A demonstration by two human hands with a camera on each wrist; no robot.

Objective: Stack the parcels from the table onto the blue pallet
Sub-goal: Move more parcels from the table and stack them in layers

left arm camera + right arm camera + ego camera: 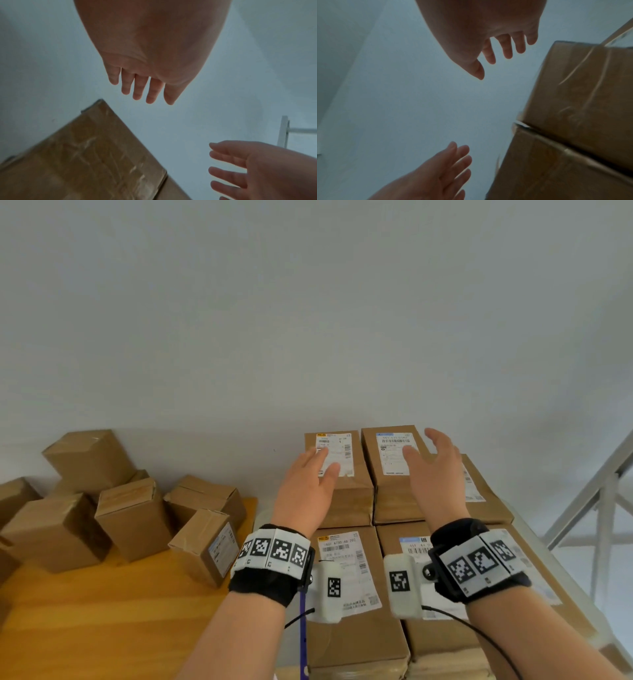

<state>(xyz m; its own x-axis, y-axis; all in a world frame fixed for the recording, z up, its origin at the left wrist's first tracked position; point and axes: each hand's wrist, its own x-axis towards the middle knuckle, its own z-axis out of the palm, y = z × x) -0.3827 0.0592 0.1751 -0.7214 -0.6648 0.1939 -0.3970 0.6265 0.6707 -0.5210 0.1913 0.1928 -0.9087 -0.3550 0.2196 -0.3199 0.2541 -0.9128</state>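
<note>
Blue pallet hidden beneath stacked parcels at lower right; labels too blurred to read. Left hand and right hand raised above stack, fingers spread, holding nothing. More parcels on table, lower left.

The right hand reaches in from the top, palm toward the camera, its fingers spread and relaxed, holding nothing. The left hand comes in from the bottom left, fingers straight and loosely together, also holding nothing. Two taped cardboard parcels fill the right side, the upper parcel sitting against the lower parcel. A pale wall lies behind both hands.
</note>
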